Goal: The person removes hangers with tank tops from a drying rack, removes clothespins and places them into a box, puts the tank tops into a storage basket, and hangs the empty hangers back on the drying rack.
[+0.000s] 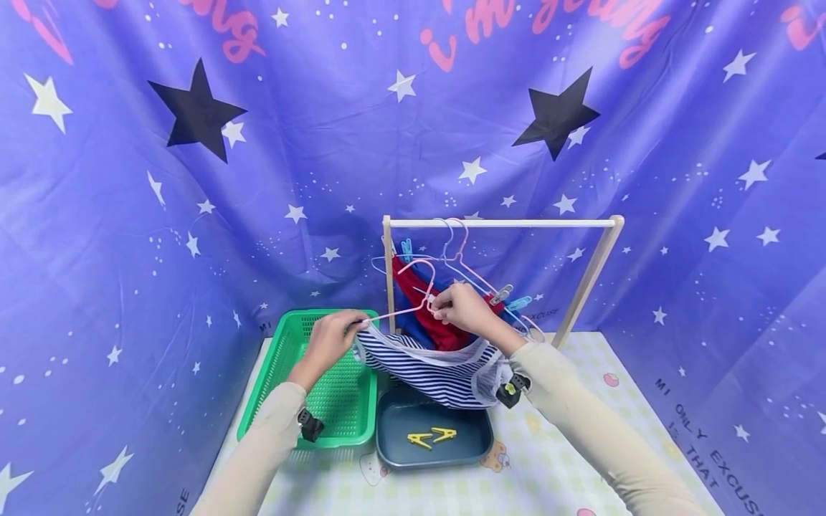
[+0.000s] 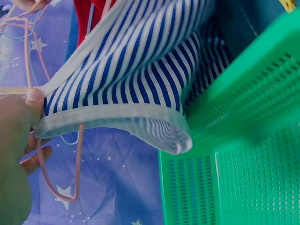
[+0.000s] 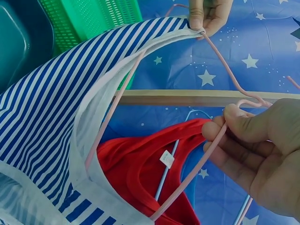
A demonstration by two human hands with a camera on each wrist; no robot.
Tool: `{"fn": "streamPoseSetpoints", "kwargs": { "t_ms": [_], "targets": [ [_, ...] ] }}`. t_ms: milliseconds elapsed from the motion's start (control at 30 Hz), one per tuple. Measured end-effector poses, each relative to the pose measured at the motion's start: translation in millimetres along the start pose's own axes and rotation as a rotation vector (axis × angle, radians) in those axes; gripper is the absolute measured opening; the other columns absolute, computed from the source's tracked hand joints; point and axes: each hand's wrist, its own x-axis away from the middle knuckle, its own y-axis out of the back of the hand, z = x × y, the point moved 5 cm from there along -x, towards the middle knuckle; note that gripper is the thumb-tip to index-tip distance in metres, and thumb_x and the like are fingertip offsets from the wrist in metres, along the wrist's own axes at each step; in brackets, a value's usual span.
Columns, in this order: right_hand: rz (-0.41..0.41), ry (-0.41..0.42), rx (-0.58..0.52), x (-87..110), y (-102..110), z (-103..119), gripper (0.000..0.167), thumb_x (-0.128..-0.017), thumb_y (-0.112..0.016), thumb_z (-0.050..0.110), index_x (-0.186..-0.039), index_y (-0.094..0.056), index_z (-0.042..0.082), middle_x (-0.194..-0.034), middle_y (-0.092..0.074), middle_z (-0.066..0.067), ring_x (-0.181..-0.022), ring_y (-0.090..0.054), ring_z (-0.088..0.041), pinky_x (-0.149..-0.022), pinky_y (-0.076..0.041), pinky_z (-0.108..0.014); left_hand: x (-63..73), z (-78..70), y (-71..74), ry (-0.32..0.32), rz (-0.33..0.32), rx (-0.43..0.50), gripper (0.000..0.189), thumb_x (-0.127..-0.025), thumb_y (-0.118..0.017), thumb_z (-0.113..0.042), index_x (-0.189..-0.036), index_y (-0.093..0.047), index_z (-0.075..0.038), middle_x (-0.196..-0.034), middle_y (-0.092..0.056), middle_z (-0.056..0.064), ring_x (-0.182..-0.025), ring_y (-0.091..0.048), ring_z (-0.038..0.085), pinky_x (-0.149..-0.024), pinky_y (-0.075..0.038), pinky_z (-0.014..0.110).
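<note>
On the blue backdrop (image 1: 361, 143), pink script (image 1: 480, 25) is cut off by the top edge; "i m" can be read, followed by a word ending in "ng". Low on the right, "MI ONLY EXCUSE IS THAT" is printed in dark capitals (image 1: 692, 424). "EXCUSE" is also seen behind the rack (image 1: 503, 223). The white tag's (image 3: 166, 159) print cannot be read.

The right hand (image 3: 262, 150) pinches a pink hanger (image 3: 188, 173); the left hand (image 3: 211, 14) grips the edge of a blue-and-white striped garment (image 3: 84, 65) threaded by the hanger; beyond shows a red garment (image 3: 126, 164).
</note>
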Motion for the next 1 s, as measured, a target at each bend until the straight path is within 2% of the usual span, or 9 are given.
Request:
{"fn": "streamPoseSetpoints", "kwargs": {
  "t_ms": [200,333,533,667,867,1000],
  "targets": [
    [0.003,-0.025,-0.009,0.1,0.3,-1.1,0.005,-0.090,-0.072,-0.001,-0.091,-0.077,-0.002,-0.093,-0.078,-0.016,-0.070,-0.075,-0.024,-0.065,-0.061,-0.030,2.0,-4.5,-0.2,-0.179,-0.049,-0.082,0.009,-0.091,-0.074,-0.007,-0.100,-0.074,-0.008,-0.086,-0.075,0.005,-0.071,-0.071,0.022,-0.062,-0.059,0.034],
    [-0.006,-0.034,-0.003,-0.1,0.4,-2.8,0.005,-0.090,-0.073,-0.001,-0.092,-0.077,-0.003,-0.093,-0.078,-0.016,-0.070,-0.075,-0.025,-0.065,-0.061,-0.029,4.4,-5.6,-1.7,-0.254,-0.089,-0.133,0.014,-0.089,-0.074,-0.002,-0.102,-0.071,-0.006,-0.085,-0.072,0.005,-0.071,-0.068,0.022,-0.062,-0.057,0.034],
    [-0.012,-0.023,-0.004,-1.1,0.1,-4.4,0.008,-0.090,-0.074,0.000,-0.094,-0.077,-0.005,-0.093,-0.078,-0.018,-0.073,-0.076,-0.030,-0.065,-0.061,-0.030,6.6,-5.5,-4.0,-0.298,-0.109,-0.196,0.018,-0.087,-0.072,0.002,-0.104,-0.070,-0.005,-0.088,-0.071,0.006,-0.077,-0.068,0.024,-0.067,-0.058,0.035],
    [-0.018,-0.012,0.010,-1.1,1.3,-4.1,0.007,-0.090,-0.074,0.001,-0.094,-0.078,-0.004,-0.092,-0.078,-0.017,-0.071,-0.076,-0.027,-0.064,-0.061,-0.029,6.5,-5.4,-4.1,-0.319,-0.117,-0.217,0.022,-0.084,-0.071,0.006,-0.104,-0.069,-0.004,-0.088,-0.070,0.007,-0.078,-0.067,0.025,-0.067,-0.058,0.036],
    [-0.041,-0.006,0.020,-0.5,2.6,-3.6,0.006,-0.090,-0.074,0.001,-0.093,-0.078,-0.002,-0.093,-0.078,-0.017,-0.069,-0.075,-0.022,-0.064,-0.061,-0.029,7.0,-5.2,-1.7,-0.339,-0.138,-0.172,0.030,-0.078,-0.070,0.016,-0.102,-0.068,-0.002,-0.088,-0.070,0.008,-0.078,-0.068,0.025,-0.074,-0.061,0.037],
    [-0.055,-0.027,0.020,-0.7,2.9,-4.4,0.006,-0.089,-0.075,0.002,-0.093,-0.079,-0.001,-0.094,-0.078,-0.016,-0.069,-0.075,-0.021,-0.065,-0.061,-0.029,7.7,-3.4,-0.8,-0.348,-0.152,-0.137,0.031,-0.076,-0.072,0.018,-0.101,-0.069,-0.001,-0.087,-0.070,0.008,-0.078,-0.068,0.024,-0.074,-0.061,0.036]
  ]
}}
